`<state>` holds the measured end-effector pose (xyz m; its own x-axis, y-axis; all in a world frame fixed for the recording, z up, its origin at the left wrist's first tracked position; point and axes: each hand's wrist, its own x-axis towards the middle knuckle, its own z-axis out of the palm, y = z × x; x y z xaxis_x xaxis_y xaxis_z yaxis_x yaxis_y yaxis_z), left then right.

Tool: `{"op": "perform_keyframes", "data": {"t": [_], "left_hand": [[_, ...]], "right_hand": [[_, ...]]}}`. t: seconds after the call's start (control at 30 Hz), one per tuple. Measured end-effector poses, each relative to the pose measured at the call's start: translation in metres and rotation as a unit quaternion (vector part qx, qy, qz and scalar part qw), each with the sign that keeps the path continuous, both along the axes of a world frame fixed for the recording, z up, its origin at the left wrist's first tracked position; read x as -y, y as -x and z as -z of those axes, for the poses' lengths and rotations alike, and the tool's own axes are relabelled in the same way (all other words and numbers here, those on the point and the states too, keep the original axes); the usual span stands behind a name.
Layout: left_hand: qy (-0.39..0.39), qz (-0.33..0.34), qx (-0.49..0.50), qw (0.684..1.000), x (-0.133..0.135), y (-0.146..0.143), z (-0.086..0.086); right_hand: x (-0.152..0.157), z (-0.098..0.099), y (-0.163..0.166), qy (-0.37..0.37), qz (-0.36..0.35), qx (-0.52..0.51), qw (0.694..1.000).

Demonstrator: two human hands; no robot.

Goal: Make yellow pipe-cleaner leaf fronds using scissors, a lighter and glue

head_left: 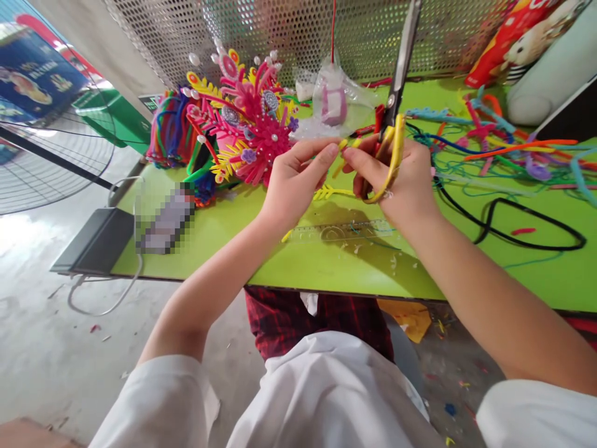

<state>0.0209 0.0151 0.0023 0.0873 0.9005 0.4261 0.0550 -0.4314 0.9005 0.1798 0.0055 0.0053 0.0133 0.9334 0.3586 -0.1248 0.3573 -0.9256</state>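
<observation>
Over the middle of the green table, my left hand [295, 180] pinches a short piece of yellow pipe cleaner [343, 144] between thumb and fingertips. My right hand [401, 177] meets it there, its thumb and finger closed on the same piece. Scissors [396, 149] with yellow handles hang on my right hand, blades pointing up and away. A branched yellow pipe cleaner [332, 192] shows below my hands. Just left of them stands a pink and yellow pipe-cleaner flower arrangement [261, 124] with pearls and buttons. Beneath lies a clear ruler [336, 233].
Loose coloured pipe cleaners [494, 140] and a black cord [536, 246] spread over the right side. A bundle of pipe cleaners [172, 127], a blurred-out phone [166, 221] and a grey box [96, 239] are at left. A perforated metal panel [298, 31] borders the back.
</observation>
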Motion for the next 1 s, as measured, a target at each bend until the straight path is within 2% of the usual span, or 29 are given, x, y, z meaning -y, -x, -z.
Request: {"op": "perform_keyframes", "data": {"t": [0.23,0.4,0.5,0.77,0.93,1.0], "left_hand": [[-0.121,0.06,-0.012,0.991,-0.009,0.005,0.011],[-0.137,0.063,-0.051,0.987,-0.008,0.005,0.013],[-0.117,0.085,-0.073,0.987,-0.002,0.003,0.009],[0.007,0.125,-0.058,0.991,0.01,-0.001,0.0],[0.061,0.154,0.01,0.986,0.012,-0.003,-0.004],[0.08,0.147,0.042,0.985,0.014,-0.004,-0.007]], "right_hand": [[0.007,-0.007,0.009,0.076,-0.003,-0.067,0.995],[0.01,-0.005,0.009,0.077,0.01,-0.093,0.993],[0.009,-0.004,0.006,0.072,0.005,-0.113,0.991],[0.009,-0.005,0.004,0.059,-0.001,-0.089,0.994],[0.01,-0.006,0.001,0.028,0.022,-0.048,0.998],[0.01,-0.007,-0.001,0.017,0.042,-0.042,0.998]]}}
